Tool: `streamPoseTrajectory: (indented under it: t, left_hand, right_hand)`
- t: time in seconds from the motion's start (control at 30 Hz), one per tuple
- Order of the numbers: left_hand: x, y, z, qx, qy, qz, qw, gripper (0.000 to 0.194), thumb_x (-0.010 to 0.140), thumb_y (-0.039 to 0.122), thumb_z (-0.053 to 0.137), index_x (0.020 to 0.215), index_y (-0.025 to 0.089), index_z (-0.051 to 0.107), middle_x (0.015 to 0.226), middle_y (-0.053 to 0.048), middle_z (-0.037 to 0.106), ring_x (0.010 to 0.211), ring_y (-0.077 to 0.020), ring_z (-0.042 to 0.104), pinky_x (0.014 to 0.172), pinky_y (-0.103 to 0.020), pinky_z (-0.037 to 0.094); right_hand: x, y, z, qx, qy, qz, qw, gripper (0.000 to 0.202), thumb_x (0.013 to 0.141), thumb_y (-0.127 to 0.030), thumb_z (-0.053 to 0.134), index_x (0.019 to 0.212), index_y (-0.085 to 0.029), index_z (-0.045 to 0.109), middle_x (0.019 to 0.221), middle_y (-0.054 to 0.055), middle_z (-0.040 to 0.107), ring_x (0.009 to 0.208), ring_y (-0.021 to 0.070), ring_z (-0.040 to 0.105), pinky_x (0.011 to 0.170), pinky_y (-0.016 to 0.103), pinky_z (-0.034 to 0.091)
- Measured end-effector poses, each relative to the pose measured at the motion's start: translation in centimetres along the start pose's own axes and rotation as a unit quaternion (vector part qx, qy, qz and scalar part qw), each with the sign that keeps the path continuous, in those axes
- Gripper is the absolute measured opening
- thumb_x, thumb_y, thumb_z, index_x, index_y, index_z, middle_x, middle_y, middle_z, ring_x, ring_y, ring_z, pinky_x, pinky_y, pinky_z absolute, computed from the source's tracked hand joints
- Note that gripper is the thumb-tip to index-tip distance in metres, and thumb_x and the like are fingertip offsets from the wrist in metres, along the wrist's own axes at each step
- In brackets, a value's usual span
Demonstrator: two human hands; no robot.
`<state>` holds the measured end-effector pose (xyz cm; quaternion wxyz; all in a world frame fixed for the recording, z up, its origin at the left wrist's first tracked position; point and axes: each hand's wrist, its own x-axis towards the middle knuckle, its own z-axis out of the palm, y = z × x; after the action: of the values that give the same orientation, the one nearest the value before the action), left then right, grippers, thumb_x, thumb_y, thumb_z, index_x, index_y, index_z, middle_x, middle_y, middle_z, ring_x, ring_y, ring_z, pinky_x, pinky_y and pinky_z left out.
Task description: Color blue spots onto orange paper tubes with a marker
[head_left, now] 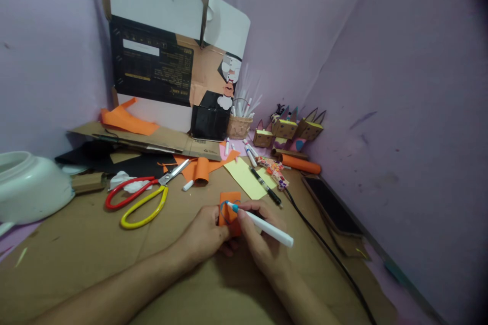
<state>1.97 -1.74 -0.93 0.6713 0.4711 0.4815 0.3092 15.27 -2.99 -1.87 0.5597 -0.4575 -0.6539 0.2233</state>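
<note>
My left hand (pixel 208 233) grips a small orange paper piece (pixel 230 199) by its left and lower edge. Between the fingers of my right hand (pixel 263 238) is a white marker (pixel 272 230) with a blue tip end, and its point touches the upper part of the orange paper. A dark curved outline shows on the paper, partly covered by the marker and my fingers. Left of my hands lie scissors (pixel 163 183) with one red and one yellow handle, blades apart. A small orange paper roll (pixel 202 171) and a white marker cap (pixel 188 185) rest just beyond my hands.
A black pen (pixel 266 188) lies across yellow paper (pixel 244 175). At right are a phone (pixel 335 205), a black cable (pixel 324 249) and a glue gun (pixel 272 170) in patterned wrap. Cardboard animal figures (pixel 285 129), a marker basket (pixel 239 127) and a white pot (pixel 32 188) stand around.
</note>
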Motion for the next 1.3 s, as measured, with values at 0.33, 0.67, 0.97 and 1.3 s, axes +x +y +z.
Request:
streamPoseTrajectory:
  t: [0.33,0.67,0.97,1.3]
  left_hand:
    - [-0.02,-0.10,0.01,-0.007,-0.002,0.002,1.000,0.037,0.056,0.037,0.077,0.080,0.012,0.063,0.059,0.002,0.059,0.053,-0.0123,0.058,0.049,-0.023,0.049]
    - [0.00,-0.06,-0.01,-0.002,-0.003,0.005,1.000,0.038,0.056,0.042,0.078,0.073,0.011,0.064,0.057,0.001,0.059,0.052,-0.0105,0.055,0.048,-0.021,0.048]
    - [-0.01,-0.01,0.08,0.011,-0.001,0.003,1.000,0.030,0.061,0.037,0.074,0.075,0.012,0.066,0.057,0.001,0.059,0.055,-0.0123,0.056,0.051,-0.023,0.050]
    - [-0.03,-0.15,-0.07,0.000,-0.005,0.010,1.000,0.041,0.057,0.041,0.078,0.083,0.012,0.065,0.058,0.001,0.059,0.053,-0.0127,0.057,0.049,-0.024,0.048]
  right_hand:
    - [-0.02,-0.16,0.04,-0.003,0.007,-0.005,1.000,0.010,0.079,-0.022,0.059,0.077,-0.018,0.067,0.066,0.003,0.071,0.054,0.0148,0.065,0.048,0.022,0.051]
    - [-0.13,-0.12,-0.06,0.004,-0.035,-0.002,0.999,0.010,0.078,-0.021,0.059,0.070,-0.018,0.064,0.056,0.000,0.065,0.046,0.0118,0.058,0.042,0.020,0.042]
    - [-0.20,-0.15,-0.05,0.007,-0.045,0.005,0.999,0.009,0.078,-0.023,0.059,0.072,-0.018,0.064,0.057,0.000,0.065,0.046,0.0125,0.058,0.042,0.021,0.043]
    - [-0.05,-0.05,0.07,0.015,-0.010,-0.004,1.000,0.008,0.078,-0.021,0.059,0.075,-0.019,0.066,0.066,0.002,0.070,0.053,0.0137,0.064,0.047,0.021,0.049]
